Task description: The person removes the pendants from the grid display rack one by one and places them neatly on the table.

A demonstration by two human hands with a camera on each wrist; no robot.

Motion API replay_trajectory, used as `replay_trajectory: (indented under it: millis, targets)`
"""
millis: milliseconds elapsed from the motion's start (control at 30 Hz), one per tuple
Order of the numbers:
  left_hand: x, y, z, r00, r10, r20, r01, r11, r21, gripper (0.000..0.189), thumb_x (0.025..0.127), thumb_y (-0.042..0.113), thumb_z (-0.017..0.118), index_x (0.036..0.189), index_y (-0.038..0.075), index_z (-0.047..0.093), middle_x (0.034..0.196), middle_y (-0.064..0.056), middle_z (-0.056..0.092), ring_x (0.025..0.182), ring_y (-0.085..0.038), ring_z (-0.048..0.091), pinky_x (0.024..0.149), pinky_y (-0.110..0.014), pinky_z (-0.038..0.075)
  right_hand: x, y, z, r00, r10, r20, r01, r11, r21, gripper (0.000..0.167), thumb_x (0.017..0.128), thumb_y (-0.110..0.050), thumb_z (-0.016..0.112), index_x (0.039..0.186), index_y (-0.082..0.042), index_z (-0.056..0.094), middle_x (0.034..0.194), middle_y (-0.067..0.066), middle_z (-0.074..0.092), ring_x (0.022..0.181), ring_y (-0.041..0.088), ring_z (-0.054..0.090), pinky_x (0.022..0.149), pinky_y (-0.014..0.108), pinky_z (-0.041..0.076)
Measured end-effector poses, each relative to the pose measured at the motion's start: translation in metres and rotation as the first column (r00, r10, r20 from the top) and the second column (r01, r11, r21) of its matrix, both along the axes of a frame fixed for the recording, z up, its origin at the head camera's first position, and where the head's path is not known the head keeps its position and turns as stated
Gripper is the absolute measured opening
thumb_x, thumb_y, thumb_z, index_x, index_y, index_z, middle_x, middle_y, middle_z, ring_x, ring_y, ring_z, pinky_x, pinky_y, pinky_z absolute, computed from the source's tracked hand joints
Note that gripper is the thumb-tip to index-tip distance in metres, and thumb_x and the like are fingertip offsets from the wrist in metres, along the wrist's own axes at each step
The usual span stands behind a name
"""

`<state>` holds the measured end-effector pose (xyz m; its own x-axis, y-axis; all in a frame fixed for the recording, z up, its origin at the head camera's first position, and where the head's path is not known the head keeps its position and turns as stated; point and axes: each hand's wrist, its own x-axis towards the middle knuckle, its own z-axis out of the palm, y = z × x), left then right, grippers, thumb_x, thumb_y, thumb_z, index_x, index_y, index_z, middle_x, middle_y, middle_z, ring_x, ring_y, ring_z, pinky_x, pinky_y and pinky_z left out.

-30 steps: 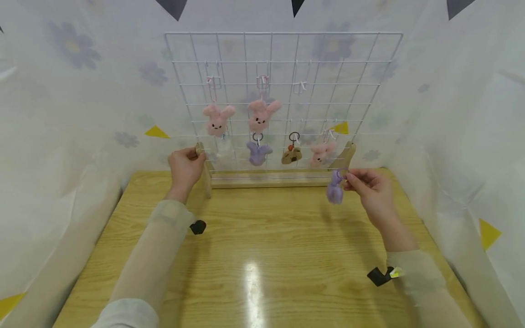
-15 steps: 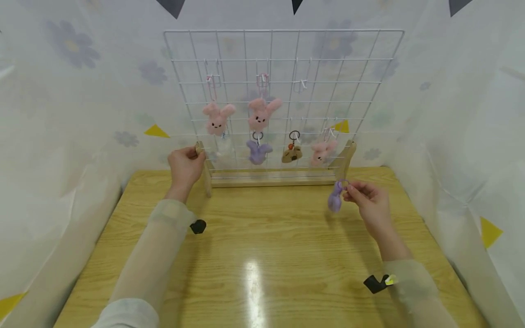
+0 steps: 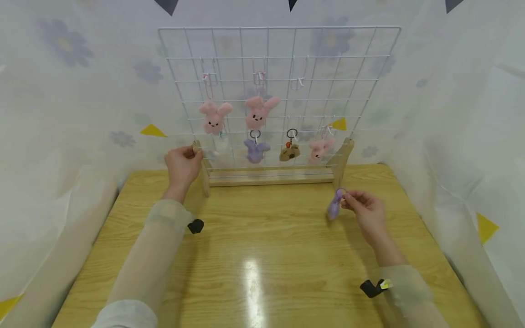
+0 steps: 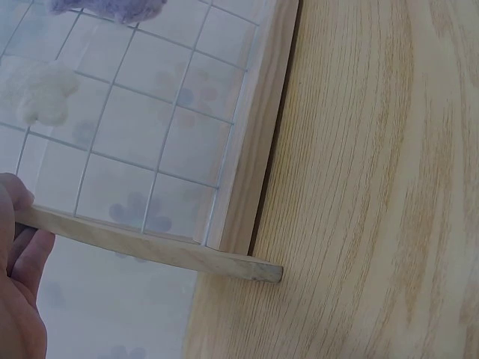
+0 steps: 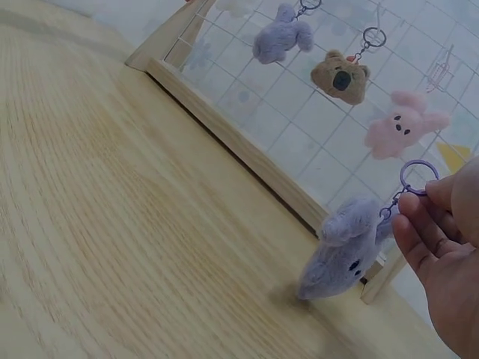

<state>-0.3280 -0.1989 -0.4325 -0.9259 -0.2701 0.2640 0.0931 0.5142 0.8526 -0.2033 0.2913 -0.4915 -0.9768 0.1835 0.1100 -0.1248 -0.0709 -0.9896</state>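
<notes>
My right hand [image 3: 369, 214] pinches the purple ring of a purple plush keychain [image 5: 348, 254], shaped like a rabbit with small dark eyes. It dangles low over the table, in front of the stand's right leg [image 3: 341, 161]. At the left, my left hand [image 3: 180, 169] holds the top of the stand's wooden left leg [image 4: 150, 245] between fingers and thumb. The stand carries a white wire grid [image 3: 279, 28]. On its hooks hang pink plush rabbits [image 3: 257, 114], another purple plush [image 3: 256, 152], a brown bear keychain [image 5: 340, 78] and a white plush [image 4: 45, 93].
An upper hook [image 3: 300, 82] on the grid's right half bears nothing. The wood-grain table [image 3: 246, 228] extends in front of the stand. Pale flowered sheeting [image 3: 65, 41] with yellow triangles [image 3: 487, 228] surrounds the table on the back and sides.
My right hand has come down and toward me with the purple plush keychain, away from the grid's lower right. My left hand keeps its hold on the leg.
</notes>
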Motion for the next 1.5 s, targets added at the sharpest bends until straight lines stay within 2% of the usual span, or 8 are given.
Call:
replay_trajectory:
  millis: [267, 500, 767, 900, 1167, 1300, 1500]
  targets:
    - [0.0, 0.0, -0.001, 1.0, 0.021, -0.004, -0.021, 1.0, -0.015, 0.029, 0.102, 0.018, 0.067, 0.118, -0.003, 0.078, 0.109, -0.018, 0.076, 0.1, -0.026, 0.073, 0.085, -0.039, 0.06, -0.014, -0.007, -0.014, 0.999, -0.018, 0.031, 0.018, 1.0, 0.011, 0.029, 0.103, 0.0, 0.066, 0.118, 0.024, 0.058, 0.101, 0.014, 0.076, 0.086, 0.014, 0.074, 0.084, 0.031, 0.061]
    - [0.0, 0.002, 0.0, 1.0, 0.003, -0.005, -0.003, 1.0, -0.002, 0.029, 0.103, 0.017, 0.068, 0.12, -0.005, 0.077, 0.111, -0.021, 0.076, 0.102, -0.029, 0.074, 0.087, -0.042, 0.06, -0.034, -0.013, -0.016, 0.994, -0.052, 0.095, 0.039, 0.991, 0.131, 0.029, 0.105, -0.005, 0.066, 0.119, 0.019, 0.062, 0.098, 0.009, 0.075, 0.085, 0.011, 0.073, 0.083, 0.028, 0.06]
    - [0.001, 0.002, 0.001, 1.0, -0.006, 0.014, 0.006, 1.0, -0.001, 0.032, 0.104, 0.02, 0.068, 0.123, -0.005, 0.076, 0.114, -0.021, 0.075, 0.106, -0.03, 0.072, 0.09, -0.043, 0.059, -0.053, -0.018, -0.015, 0.989, -0.064, 0.13, 0.031, 0.969, 0.246, 0.028, 0.106, -0.004, 0.064, 0.122, 0.019, 0.064, 0.109, 0.03, 0.071, 0.082, 0.01, 0.073, 0.081, 0.028, 0.061]
    - [0.001, 0.002, 0.001, 1.0, -0.004, 0.006, 0.004, 1.0, 0.008, 0.031, 0.104, 0.019, 0.068, 0.121, -0.006, 0.076, 0.113, -0.021, 0.075, 0.105, -0.029, 0.072, 0.09, -0.043, 0.059, -0.059, -0.02, -0.016, 0.983, -0.079, 0.169, 0.029, 0.959, 0.28, 0.028, 0.106, -0.004, 0.064, 0.123, 0.019, 0.063, 0.112, 0.032, 0.07, 0.079, 0.007, 0.072, 0.078, 0.024, 0.06]
    - [0.001, 0.003, 0.0, 1.0, -0.002, 0.002, 0.002, 1.0, 0.011, 0.029, 0.103, 0.017, 0.068, 0.119, -0.006, 0.077, 0.111, -0.021, 0.075, 0.103, -0.029, 0.073, 0.088, -0.041, 0.059, -0.065, -0.017, -0.021, 0.97, -0.114, 0.217, 0.051, 0.96, 0.275, 0.028, 0.104, -0.002, 0.066, 0.123, 0.019, 0.064, 0.113, 0.031, 0.068, 0.078, 0.006, 0.071, 0.077, 0.022, 0.059]
    - [0.001, 0.003, 0.0, 1.0, 0.001, -0.007, -0.001, 1.0, 0.018, 0.028, 0.103, 0.015, 0.068, 0.119, -0.006, 0.077, 0.11, -0.021, 0.075, 0.102, -0.028, 0.072, 0.087, -0.042, 0.059, -0.066, -0.015, -0.02, 0.969, -0.111, 0.222, 0.045, 0.959, 0.281, 0.028, 0.104, -0.004, 0.066, 0.123, 0.017, 0.064, 0.116, 0.029, 0.067, 0.082, 0.008, 0.072, 0.081, 0.024, 0.06]
    - [0.001, 0.004, 0.002, 1.0, 0.014, 0.005, -0.015, 1.0, 0.02, 0.029, 0.102, 0.016, 0.068, 0.121, -0.005, 0.076, 0.112, -0.02, 0.075, 0.104, -0.028, 0.072, 0.089, -0.041, 0.059, -0.063, -0.019, -0.009, 0.984, -0.074, 0.163, 0.018, 0.946, 0.322, 0.031, 0.104, -0.008, 0.068, 0.124, 0.015, 0.067, 0.118, 0.033, 0.067, 0.085, 0.013, 0.074, 0.082, 0.029, 0.061]
